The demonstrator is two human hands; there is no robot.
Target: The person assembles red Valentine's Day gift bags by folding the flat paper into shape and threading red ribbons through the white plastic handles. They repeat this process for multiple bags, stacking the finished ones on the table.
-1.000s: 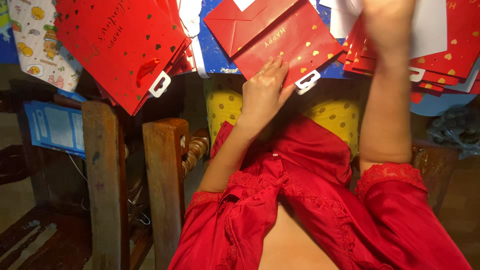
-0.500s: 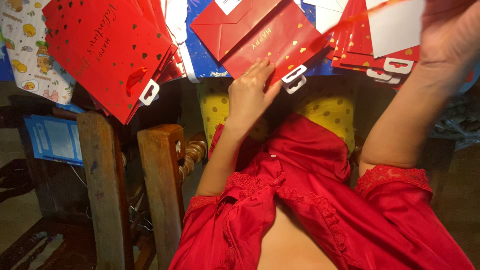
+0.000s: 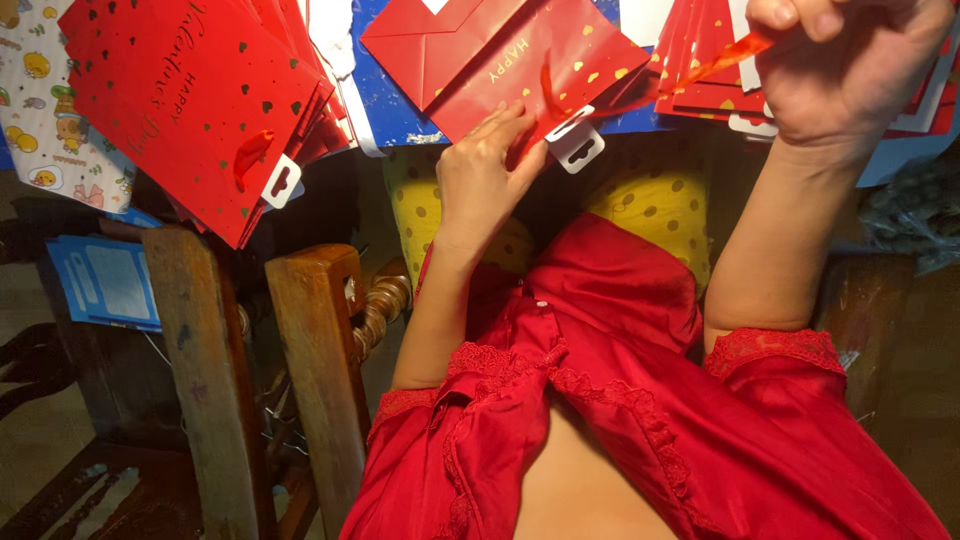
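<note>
A flat red paper gift bag (image 3: 520, 60) with gold dots, gold lettering and a white hang tab lies on the blue worktop (image 3: 385, 100). The left hand (image 3: 485, 170) presses open fingers on its lower edge. The right hand (image 3: 840, 60) pinches its red ribbon handle (image 3: 725, 60), pulled taut.

Two hands (image 3: 490, 165) (image 3: 850, 70), one ribbon (image 3: 700, 72), three red bag stacks (image 3: 200, 100) (roughly) — one wooden chair (image 3: 320, 340).
</note>
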